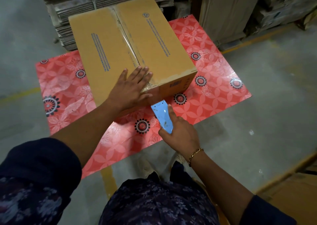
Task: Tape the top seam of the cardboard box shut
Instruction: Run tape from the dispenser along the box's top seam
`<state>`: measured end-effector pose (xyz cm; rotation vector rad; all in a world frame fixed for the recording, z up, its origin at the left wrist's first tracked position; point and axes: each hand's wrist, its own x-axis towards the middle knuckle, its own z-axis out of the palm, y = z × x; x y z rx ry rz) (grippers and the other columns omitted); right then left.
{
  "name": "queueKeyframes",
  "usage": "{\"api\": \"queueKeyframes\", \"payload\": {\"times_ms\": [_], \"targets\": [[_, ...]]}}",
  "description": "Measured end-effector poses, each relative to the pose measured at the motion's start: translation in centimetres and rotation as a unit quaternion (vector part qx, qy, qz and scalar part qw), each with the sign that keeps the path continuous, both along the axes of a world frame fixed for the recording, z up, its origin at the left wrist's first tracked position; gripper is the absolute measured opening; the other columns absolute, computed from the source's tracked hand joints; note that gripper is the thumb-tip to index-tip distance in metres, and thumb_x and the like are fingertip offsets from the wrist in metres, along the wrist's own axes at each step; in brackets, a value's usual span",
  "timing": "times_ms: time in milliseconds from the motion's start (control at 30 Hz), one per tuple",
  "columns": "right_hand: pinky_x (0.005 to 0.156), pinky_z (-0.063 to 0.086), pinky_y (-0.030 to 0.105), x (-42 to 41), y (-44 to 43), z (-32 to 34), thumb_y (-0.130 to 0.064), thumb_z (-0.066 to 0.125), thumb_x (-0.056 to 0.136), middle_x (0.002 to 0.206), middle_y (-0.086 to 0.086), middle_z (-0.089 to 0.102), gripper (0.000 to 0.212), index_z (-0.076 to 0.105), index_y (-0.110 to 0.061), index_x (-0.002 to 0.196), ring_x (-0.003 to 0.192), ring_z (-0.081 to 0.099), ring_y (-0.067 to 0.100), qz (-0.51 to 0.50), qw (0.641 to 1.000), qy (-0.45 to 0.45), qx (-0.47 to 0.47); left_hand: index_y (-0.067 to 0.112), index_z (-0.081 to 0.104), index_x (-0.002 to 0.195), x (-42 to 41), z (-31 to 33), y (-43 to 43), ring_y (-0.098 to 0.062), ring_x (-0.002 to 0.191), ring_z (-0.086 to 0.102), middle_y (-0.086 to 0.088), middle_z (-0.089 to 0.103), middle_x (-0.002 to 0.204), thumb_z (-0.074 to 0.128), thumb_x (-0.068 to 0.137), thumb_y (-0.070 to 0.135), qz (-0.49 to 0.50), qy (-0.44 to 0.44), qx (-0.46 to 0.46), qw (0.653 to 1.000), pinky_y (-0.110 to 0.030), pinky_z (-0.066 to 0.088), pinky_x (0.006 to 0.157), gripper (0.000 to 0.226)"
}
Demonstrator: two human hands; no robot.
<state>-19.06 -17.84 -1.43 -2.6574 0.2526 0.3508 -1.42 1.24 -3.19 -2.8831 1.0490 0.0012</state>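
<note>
- A closed cardboard box (130,49) sits on a red flowered tabletop (214,73), toward its far left corner, with its near face well back from the near edge.
- The top seam (127,41) runs down the middle of the box from far to near. Clear glossy tape (132,51) appears to lie along it and to fold over the near top edge.
- The left hand (132,87) lies open and flat, palm down, on the near end of the seam, fingers spread over the tape.
- The right hand (180,130) is closed around a pale blue tape dispenser (163,117), just in front of the box's near face. The toothed blade points at the box, near the left thumb.
- A gold bracelet (194,155) hangs on the right wrist.
- Risk, as a judgement: the serrated edge sits close to the left thumb, so a hard tearing pull could nick it.
- Another risk: if the left palm lifts early, the tape end may peel off the near face, or wrinkle and leave the seam loose.
- A sharp tug could also slide the box across the glossy tabletop.
- The tabletop is shiny, printed with pale petals and dark round flowers.
- Around it is grey concrete floor (274,104) with yellow lines. Stacks of flattened cardboard (103,0) stand behind the box.
</note>
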Motion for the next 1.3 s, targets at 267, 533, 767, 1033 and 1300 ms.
{"api": "queueKeyframes", "payload": {"times_ms": [267,533,767,1033,1300], "targets": [[0.066,0.042,0.035,1.2,0.8,1.5,-0.062,0.049,0.083,0.101,0.009,0.065,0.087,0.019,-0.026,0.157,0.091,0.064,0.032,0.020,0.996,-0.004,-0.090,0.021,0.017,0.162,-0.3,0.0,-0.3,-0.025,0.157,0.019,-0.005,0.017,0.171,0.012,0.095,0.072,0.001,0.010,0.001,1.000,-0.064,0.022,0.119,0.084],[0.071,0.041,0.033,6.5,1.1,3.9,-0.058,0.058,0.077,0.113,0.006,0.070,0.057,0.060,-0.020,0.119,0.104,0.065,0.032,0.054,0.993,0.053,-0.087,0.021,0.018,0.162,-0.4,0.0,-0.3,-0.024,0.157,0.018,-0.005,0.017,0.171,0.012,0.095,0.071,0.002,0.016,0.001,1.000,-0.064,0.020,0.119,0.083],[0.072,0.043,0.032,7.3,0.5,4.7,-0.061,0.057,0.076,0.116,0.007,0.069,0.059,0.063,-0.020,0.117,0.105,0.065,0.033,0.080,0.990,0.081,-0.083,0.020,0.020,0.162,-0.5,0.3,-0.3,-0.025,0.156,0.021,-0.005,0.019,0.170,0.013,0.096,0.069,0.005,0.016,0.009,1.000,-0.063,0.023,0.119,0.082],[0.064,0.045,0.029,6.1,0.0,3.6,-0.054,0.057,0.074,0.086,0.003,0.068,0.039,0.068,-0.019,0.085,0.078,0.064,0.025,0.118,0.970,0.188,-0.102,0.023,0.014,0.162,-0.5,0.2,-0.2,-0.023,0.158,0.016,-0.003,0.014,0.171,0.012,0.097,0.070,0.013,0.022,0.009,1.000,-0.063,0.021,0.121,0.081],[0.087,0.052,0.039,-0.9,-3.6,-3.5,-0.066,0.059,0.058,0.106,0.002,0.070,0.080,0.060,-0.016,0.120,0.097,0.066,0.023,-0.136,0.948,0.167,0.234,0.021,0.021,0.161,0.3,0.1,-0.4,-0.024,0.156,0.022,-0.005,0.021,0.170,0.016,0.097,0.068,0.004,0.001,-0.001,1.000,-0.062,0.025,0.118,0.079]]}}
